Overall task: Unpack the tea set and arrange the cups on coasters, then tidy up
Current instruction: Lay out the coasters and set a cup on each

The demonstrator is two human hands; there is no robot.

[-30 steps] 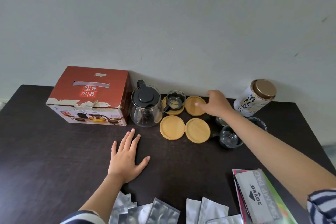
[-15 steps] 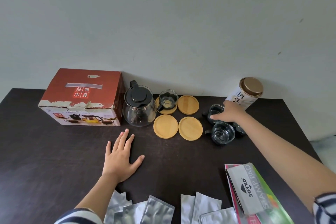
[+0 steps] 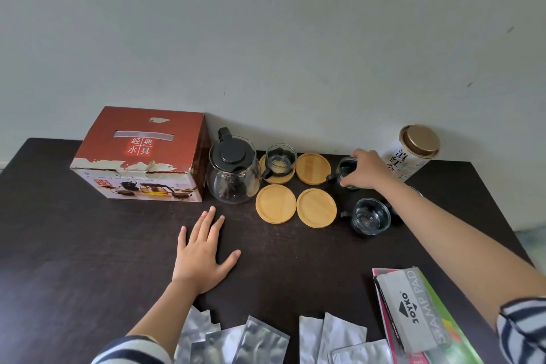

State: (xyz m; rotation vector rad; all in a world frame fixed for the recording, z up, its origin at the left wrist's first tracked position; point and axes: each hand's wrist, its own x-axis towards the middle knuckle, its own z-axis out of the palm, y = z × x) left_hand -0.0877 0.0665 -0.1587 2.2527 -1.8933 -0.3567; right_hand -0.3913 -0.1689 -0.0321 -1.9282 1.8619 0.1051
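Since half a second ago, right hand (image 3: pixel 365 170) has closed around a cup (image 3: pixel 346 170) at centre right, beside the empty coasters (image 3: pixel 313 168). Left hand (image 3: pixel 204 251) lies flat and open on the desk (image 3: pixel 88 260). Lift straight, then set it centred.

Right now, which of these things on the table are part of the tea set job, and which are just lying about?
Part of the job:
red box
glass teapot
four wooden coasters, one bearing a cup
cup gripped by the right hand
loose cup

Just lying about:
foil sachets
stamp pad box
gold-lidded tin
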